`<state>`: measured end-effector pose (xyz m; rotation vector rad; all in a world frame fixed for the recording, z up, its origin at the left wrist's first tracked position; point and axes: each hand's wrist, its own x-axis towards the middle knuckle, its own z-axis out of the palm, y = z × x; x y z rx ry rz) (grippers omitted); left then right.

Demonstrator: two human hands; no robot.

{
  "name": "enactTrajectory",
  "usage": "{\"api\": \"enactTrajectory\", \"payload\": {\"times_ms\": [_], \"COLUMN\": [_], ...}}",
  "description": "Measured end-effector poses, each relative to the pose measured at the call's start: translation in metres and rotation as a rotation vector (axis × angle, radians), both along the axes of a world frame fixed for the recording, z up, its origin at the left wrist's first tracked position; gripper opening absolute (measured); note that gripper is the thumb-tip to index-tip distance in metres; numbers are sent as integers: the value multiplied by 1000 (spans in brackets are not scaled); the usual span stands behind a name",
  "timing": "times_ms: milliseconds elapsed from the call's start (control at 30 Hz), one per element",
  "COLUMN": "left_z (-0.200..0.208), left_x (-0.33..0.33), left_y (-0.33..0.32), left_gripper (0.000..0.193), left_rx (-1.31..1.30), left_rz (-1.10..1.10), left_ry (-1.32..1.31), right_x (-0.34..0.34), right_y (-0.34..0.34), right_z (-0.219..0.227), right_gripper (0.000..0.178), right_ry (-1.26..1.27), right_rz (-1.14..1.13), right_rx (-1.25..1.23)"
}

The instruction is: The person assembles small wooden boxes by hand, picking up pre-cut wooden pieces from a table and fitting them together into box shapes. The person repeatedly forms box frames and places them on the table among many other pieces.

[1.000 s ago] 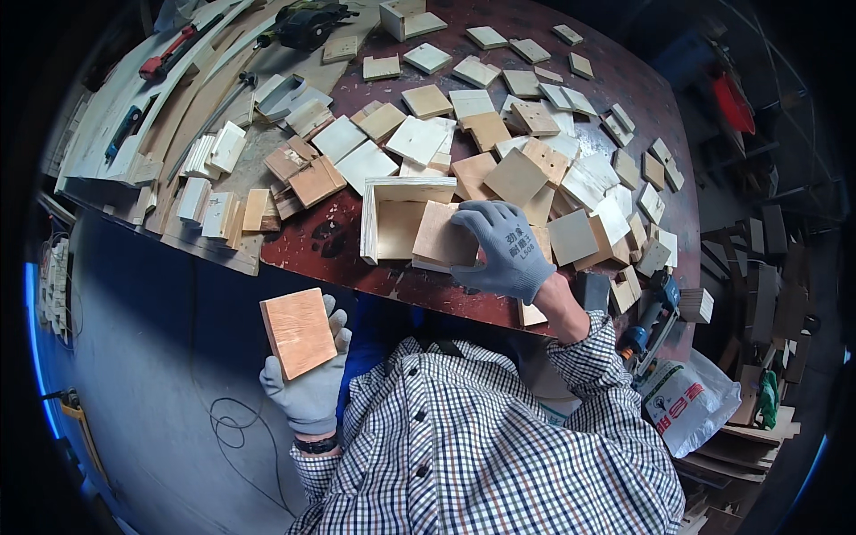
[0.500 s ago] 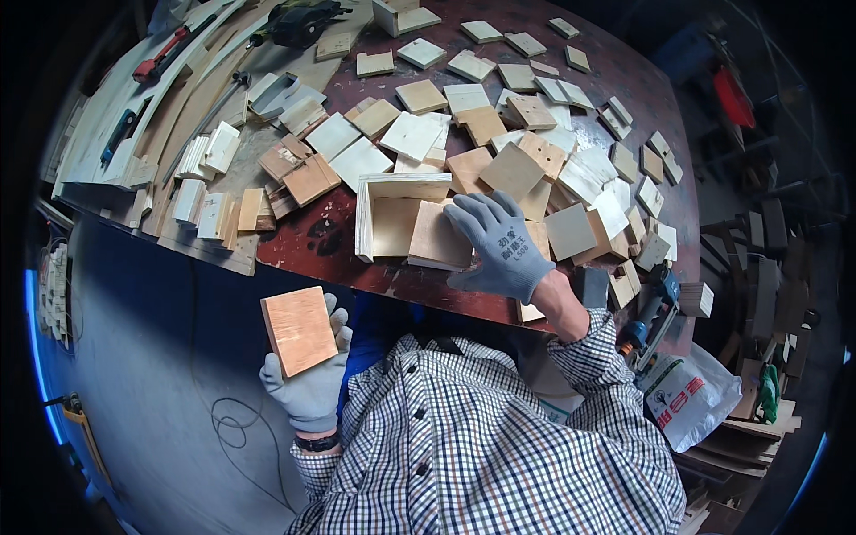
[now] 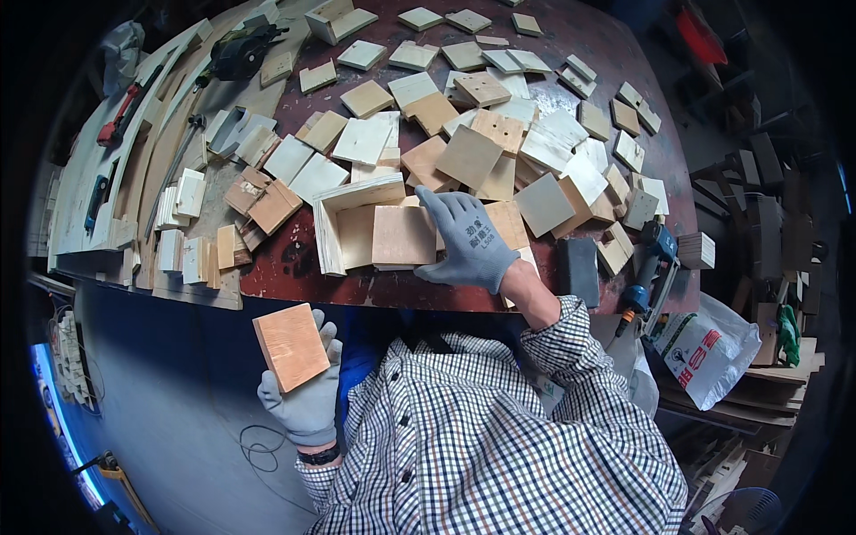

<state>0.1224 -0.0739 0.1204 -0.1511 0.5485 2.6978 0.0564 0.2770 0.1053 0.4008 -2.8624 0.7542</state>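
Observation:
My left hand (image 3: 303, 397), in a grey glove, grips a reddish-brown square wooden block (image 3: 291, 347) off the table's front edge. My right hand (image 3: 468, 239), gloved likewise, reaches over the table with thumb and fingers spread. They lie at the right end of a light-brown square block (image 3: 404, 235), which sits against an open-cornered frame of pale plywood boards (image 3: 328, 234). Whether the fingertips touch that block is hard to make out. Several loose square wooden pieces (image 3: 470, 156) are heaped just beyond my right hand.
The dark red table (image 3: 294, 276) carries many scattered wooden squares. At its right edge lie a blue nail gun (image 3: 654, 263) and a dark grey block (image 3: 580, 270). Planks with a red-handled tool (image 3: 114, 127) and a hammer (image 3: 183, 143) lie at left. A white plastic bag (image 3: 709, 352) hangs at right.
My right hand has slid from on top of the light-brown block to its right end, with thumb and fingers wider apart. My left hand still holds its block. The whole view has shifted slightly.

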Motion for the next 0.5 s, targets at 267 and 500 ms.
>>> {"api": "enactTrajectory", "payload": {"times_ms": [267, 500], "left_z": [0, 8], "left_x": [-7, -13], "left_y": [12, 28], "left_gripper": [99, 100], "left_rx": [-130, -142], "left_rz": [-49, -80], "left_ry": [-5, 24], "right_x": [0, 4], "right_y": [4, 6], "right_z": [-1, 2], "right_gripper": [115, 104], "right_ry": [34, 228], "right_rz": [10, -152], "right_rx": [31, -165]}}
